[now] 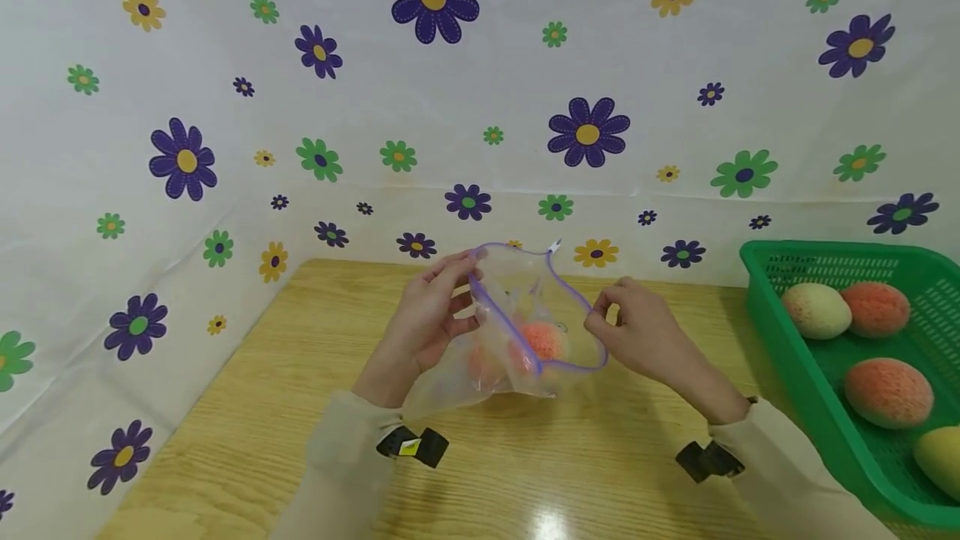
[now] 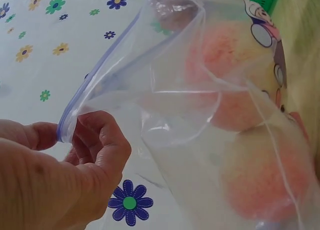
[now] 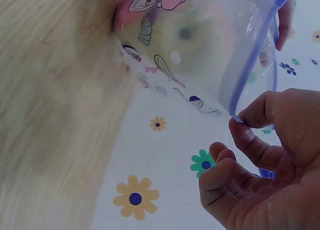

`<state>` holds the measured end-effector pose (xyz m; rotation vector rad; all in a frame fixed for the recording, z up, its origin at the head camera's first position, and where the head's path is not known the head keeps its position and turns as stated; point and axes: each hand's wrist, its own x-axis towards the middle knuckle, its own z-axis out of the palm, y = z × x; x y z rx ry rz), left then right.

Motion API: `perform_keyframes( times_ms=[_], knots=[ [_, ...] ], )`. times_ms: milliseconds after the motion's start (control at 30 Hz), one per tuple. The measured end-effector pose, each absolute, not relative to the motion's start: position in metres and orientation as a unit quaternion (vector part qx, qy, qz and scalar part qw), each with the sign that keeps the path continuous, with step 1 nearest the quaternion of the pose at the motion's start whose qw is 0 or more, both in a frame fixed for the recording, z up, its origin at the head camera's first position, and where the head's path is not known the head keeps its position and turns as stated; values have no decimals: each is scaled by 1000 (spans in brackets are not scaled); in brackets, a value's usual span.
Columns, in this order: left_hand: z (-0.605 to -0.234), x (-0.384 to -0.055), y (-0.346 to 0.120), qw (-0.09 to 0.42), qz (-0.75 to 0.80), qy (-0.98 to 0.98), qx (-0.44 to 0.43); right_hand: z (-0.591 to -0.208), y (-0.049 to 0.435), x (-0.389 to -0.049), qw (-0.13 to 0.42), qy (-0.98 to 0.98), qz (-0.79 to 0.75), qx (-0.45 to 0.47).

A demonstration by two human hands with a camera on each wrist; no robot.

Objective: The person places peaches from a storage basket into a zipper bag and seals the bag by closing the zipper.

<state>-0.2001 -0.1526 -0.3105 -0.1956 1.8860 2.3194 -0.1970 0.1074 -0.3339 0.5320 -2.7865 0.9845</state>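
A clear zip bag (image 1: 450, 382) with a purple zip edge stands on the wooden table, its mouth spread wide. Inside lie peaches, one pink-orange peach (image 1: 543, 342) showing through the opening; the left wrist view shows another peach (image 2: 265, 175) through the plastic. My left hand (image 1: 431, 315) pinches the zip edge at the left between thumb and fingers. On the opposite side my right hand (image 1: 637, 327) pinches the rim between thumb and index finger, its other fingers curled. Cartoon prints (image 3: 165, 70) cover one face of the bag. A white slider (image 1: 555, 247) sits at the far rim.
At the right stands a green plastic basket (image 1: 817, 415) holding several peaches, among them a reddish peach (image 1: 888, 392). A white cloth (image 1: 495, 82) printed with flowers hangs behind and left of the wooden table (image 1: 300, 373).
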Motion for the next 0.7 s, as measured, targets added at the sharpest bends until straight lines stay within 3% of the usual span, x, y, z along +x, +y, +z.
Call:
perform_keyframes(
  times_ms=[300, 700],
  knots=[
    [-297, -201, -155, 63, 777, 625, -47, -319, 115, -196, 98, -924, 337, 149],
    [-317, -199, -132, 110, 756, 643, -53, -322, 127, -197, 48, -946, 275, 162]
  ],
)
